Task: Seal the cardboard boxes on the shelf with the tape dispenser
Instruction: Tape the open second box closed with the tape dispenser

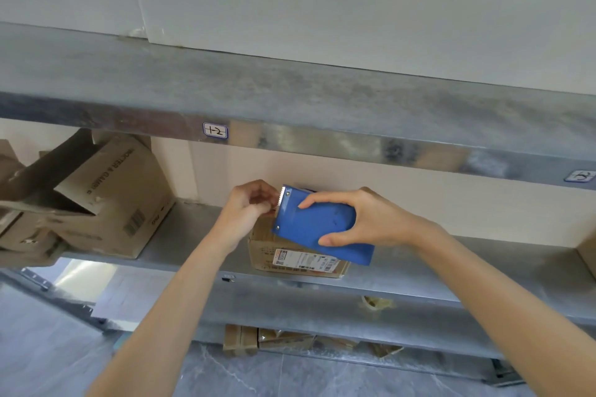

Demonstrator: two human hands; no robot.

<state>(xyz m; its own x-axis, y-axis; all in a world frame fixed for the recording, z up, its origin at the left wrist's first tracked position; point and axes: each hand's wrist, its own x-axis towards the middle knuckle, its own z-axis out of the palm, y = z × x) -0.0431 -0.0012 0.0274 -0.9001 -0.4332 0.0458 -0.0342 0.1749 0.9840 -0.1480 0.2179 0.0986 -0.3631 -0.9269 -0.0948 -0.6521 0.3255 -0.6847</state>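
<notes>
– Two hands up at the middle shelf (451,255). Right one first?
– Right hand (364,219) grips the blue tape dispenser (322,229). Its fingers (317,198) curl over the top edge and the thumb sits on the lower edge. The dispenser is tilted, with the toothed blade (283,195) at its 10 o'clock end.
– Left?
– Left hand (248,206) is at 9 o'clock of the dispenser. Its fingers (264,200) are bunched narrow, pinching right at the blade. Cannot tell if there's tape between them, too small.
– Where's the box?
– Small cardboard box (263,248) sits on the middle shelf at 6 o'clock of the dispenser, partly behind it. It has a white shipping label (304,259) on the front face. The top is mostly hidden by the dispenser and the left hand, so the flaps are unclear.
– Rest, quick.
– Open cardboard box (113,200) is at 9 o'clock on the same shelf, well apart from the small one. Flaps are up and there's a barcode on the side. Upper shelf (322,97) is at 12 o'clock, with a handwritten tag (215,130) on its front edge. Flat cartons (240,340) sit low at 6 o'clock, by the grey floor (290,377).
</notes>
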